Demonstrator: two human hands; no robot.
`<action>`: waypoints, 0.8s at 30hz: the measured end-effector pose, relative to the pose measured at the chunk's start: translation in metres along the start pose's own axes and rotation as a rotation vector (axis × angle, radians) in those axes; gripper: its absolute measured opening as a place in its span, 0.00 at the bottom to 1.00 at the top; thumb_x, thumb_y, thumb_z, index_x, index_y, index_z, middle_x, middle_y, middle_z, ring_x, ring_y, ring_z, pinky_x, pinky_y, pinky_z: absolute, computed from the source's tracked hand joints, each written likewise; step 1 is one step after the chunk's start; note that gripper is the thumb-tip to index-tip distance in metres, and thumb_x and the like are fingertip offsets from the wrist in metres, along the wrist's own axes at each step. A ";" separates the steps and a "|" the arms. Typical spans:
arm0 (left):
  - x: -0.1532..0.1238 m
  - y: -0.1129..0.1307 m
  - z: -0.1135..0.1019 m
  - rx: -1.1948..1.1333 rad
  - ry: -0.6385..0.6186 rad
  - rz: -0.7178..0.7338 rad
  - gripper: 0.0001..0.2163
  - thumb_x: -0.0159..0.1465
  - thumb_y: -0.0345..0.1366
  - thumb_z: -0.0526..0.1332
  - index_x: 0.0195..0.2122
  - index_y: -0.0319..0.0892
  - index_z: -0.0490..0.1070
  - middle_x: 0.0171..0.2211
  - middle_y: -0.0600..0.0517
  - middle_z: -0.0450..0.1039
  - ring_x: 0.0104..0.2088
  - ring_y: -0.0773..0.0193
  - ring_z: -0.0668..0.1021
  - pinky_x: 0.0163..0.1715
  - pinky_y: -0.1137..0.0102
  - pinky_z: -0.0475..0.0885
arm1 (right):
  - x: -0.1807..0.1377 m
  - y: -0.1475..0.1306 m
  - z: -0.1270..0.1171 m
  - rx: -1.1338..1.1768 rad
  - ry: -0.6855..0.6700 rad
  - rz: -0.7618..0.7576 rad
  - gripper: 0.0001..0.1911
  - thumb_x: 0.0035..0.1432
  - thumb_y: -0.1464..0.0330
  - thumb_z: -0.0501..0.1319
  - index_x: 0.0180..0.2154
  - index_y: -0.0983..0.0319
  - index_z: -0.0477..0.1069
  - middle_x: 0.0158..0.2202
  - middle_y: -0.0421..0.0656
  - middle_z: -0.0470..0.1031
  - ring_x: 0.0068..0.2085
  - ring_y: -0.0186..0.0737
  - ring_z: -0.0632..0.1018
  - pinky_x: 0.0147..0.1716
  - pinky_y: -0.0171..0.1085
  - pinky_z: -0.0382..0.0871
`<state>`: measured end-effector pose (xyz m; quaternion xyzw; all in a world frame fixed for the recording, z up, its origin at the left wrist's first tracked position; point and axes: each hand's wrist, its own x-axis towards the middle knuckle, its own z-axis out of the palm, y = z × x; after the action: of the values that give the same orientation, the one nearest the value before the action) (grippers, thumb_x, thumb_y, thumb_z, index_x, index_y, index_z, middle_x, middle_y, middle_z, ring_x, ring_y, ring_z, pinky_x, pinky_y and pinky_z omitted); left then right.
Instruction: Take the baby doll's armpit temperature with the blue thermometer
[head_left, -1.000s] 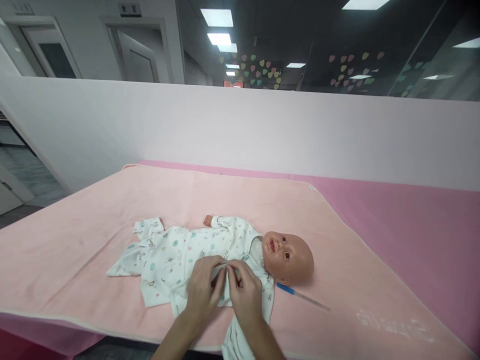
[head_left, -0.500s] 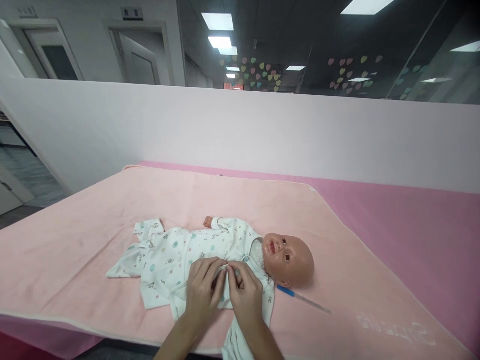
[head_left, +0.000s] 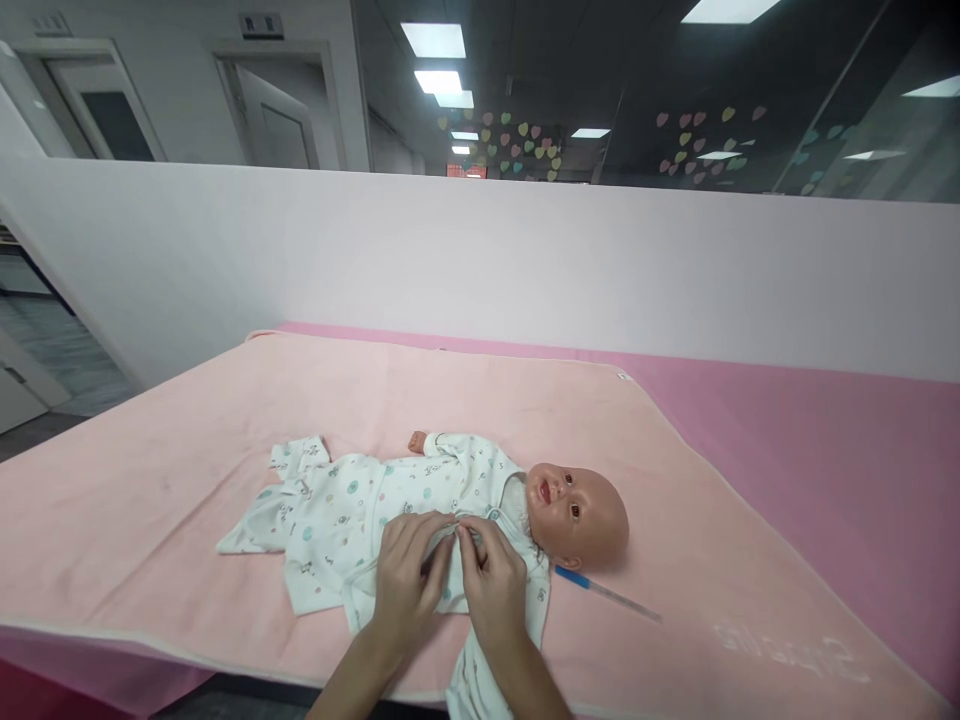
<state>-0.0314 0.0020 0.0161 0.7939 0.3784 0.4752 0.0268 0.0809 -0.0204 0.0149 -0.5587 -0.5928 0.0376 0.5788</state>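
Note:
A baby doll [head_left: 586,512] lies on its back, head to the right, dressed in white patterned baby clothes [head_left: 352,490]. Over the doll's chest, my left hand [head_left: 412,560] pinches the edge of the clothing. My right hand [head_left: 493,575] pinches the same edge just beside it, fingertips nearly touching. Whether a tie or a fastener sits between the fingers is too small to tell. One doll hand [head_left: 418,441] shows at the far sleeve. A loose part of the white cloth [head_left: 474,680] hangs down below my right wrist.
Beneath the doll spreads a peach blanket [head_left: 187,430] on a pink surface [head_left: 847,450]. A thin stick with a blue end [head_left: 574,577] lies beside the doll's head. Behind stands a low white wall [head_left: 480,260] with dark glass above it. The blanket's near edge is close to my forearms.
My hands stay at the doll's chest, still pinching the clothing, with only slight finger movement. The view has shifted very slightly.

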 end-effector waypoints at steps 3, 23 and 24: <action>0.001 0.002 -0.001 -0.006 -0.003 -0.008 0.11 0.61 0.27 0.53 0.43 0.44 0.64 0.36 0.51 0.71 0.38 0.63 0.71 0.38 0.65 0.65 | 0.000 0.000 0.001 -0.003 -0.008 0.003 0.09 0.60 0.71 0.51 0.33 0.61 0.69 0.28 0.39 0.74 0.27 0.31 0.73 0.27 0.29 0.65; -0.001 0.002 -0.003 -0.088 0.011 -0.122 0.06 0.60 0.30 0.51 0.34 0.42 0.66 0.28 0.51 0.69 0.31 0.64 0.70 0.30 0.68 0.66 | -0.003 0.001 -0.001 -0.030 -0.028 -0.012 0.09 0.60 0.71 0.51 0.33 0.61 0.69 0.28 0.40 0.74 0.26 0.31 0.73 0.26 0.29 0.65; -0.001 0.002 -0.004 -0.085 0.012 -0.121 0.05 0.60 0.30 0.51 0.33 0.41 0.65 0.27 0.51 0.69 0.30 0.64 0.70 0.29 0.68 0.66 | -0.003 0.001 -0.001 -0.033 -0.031 -0.009 0.09 0.60 0.71 0.51 0.33 0.61 0.69 0.28 0.40 0.74 0.26 0.31 0.73 0.26 0.29 0.65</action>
<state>-0.0336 -0.0017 0.0184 0.7648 0.4053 0.4932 0.0869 0.0817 -0.0227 0.0123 -0.5647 -0.6048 0.0339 0.5606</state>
